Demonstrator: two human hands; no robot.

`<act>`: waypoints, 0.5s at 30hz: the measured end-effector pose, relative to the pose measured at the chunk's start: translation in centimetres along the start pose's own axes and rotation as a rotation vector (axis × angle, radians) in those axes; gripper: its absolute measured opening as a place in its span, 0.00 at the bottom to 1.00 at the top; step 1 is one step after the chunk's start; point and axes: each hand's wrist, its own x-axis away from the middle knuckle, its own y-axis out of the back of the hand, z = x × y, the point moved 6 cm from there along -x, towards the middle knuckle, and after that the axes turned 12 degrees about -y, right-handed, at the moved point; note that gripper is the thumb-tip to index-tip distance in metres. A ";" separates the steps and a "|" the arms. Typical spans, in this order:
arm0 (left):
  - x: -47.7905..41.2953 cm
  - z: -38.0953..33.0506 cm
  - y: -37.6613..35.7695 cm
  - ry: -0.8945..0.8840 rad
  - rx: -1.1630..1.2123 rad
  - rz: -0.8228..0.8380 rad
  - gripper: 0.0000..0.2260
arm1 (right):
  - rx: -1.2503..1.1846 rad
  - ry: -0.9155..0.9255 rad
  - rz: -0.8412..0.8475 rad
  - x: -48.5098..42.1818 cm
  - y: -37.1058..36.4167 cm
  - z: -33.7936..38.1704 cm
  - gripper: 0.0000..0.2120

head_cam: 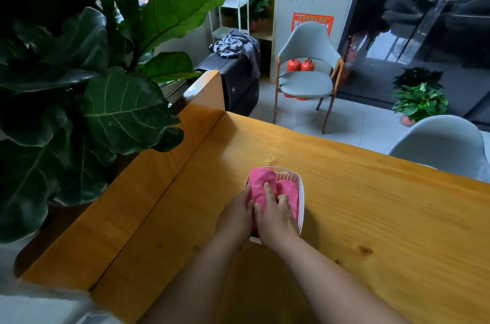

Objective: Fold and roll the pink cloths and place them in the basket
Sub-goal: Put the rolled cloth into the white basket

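**While both hands clasp it, a pink roll (258, 185) sits in the basket (301, 201)**

The white basket stands on the wooden bench (371, 204). The left hand (236, 213) grips the roll's left side, thumb on top. The right hand (277, 215) grips it too, forefinger straight along it, other fingers curled down between it and a second pink cloth (289, 191) beside the basket's right wall.

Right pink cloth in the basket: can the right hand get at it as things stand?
Likely yes. The right hand grips the left pink cloth inside the white basket; the right pink cloth lies uncovered right beside its curled fingers. It must let go first.
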 end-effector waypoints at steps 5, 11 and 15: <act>0.0 -0.1 0.1 0.040 0.005 0.012 0.21 | -0.022 -0.032 0.063 0.8 0.6 0.2 0.31; 1.4 -1.6 0.9 0.011 -0.003 0.027 0.20 | -0.167 0.057 0.120 1.7 2.0 -0.3 0.27; 3.0 -2.1 1.5 0.021 -0.012 0.030 0.20 | -0.119 0.122 0.138 3.0 3.9 -0.5 0.25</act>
